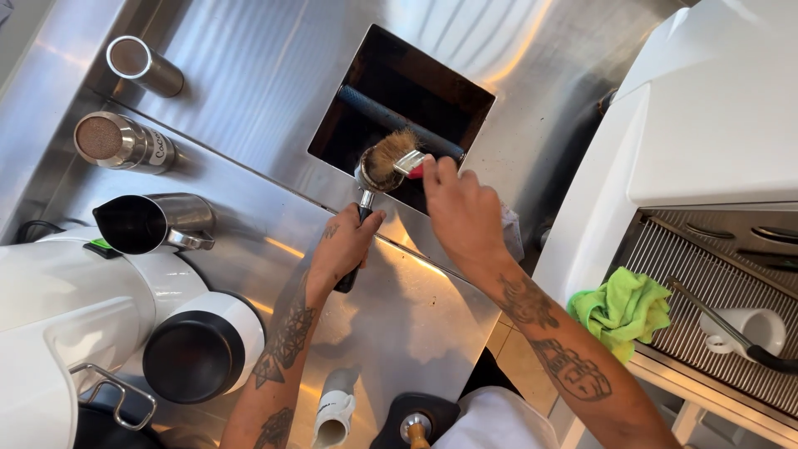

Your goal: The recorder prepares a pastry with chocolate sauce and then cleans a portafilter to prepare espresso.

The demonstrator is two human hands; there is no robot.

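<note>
The left hand (345, 247) is clenched around the black handle of a portafilter (371, 179), holding its basket over the square knock box (399, 108) sunk in the steel worktop (249, 83). The right hand (461, 212) pinches a red-handled brush (397, 158), bristles in the basket. Risk: a tilted basket or hard sweep could scatter grounds across the worktop.

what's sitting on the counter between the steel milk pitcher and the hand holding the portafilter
Nothing: in the head view, only bare stainless counter lies between the steel milk pitcher and the left hand gripping the portafilter.
</note>
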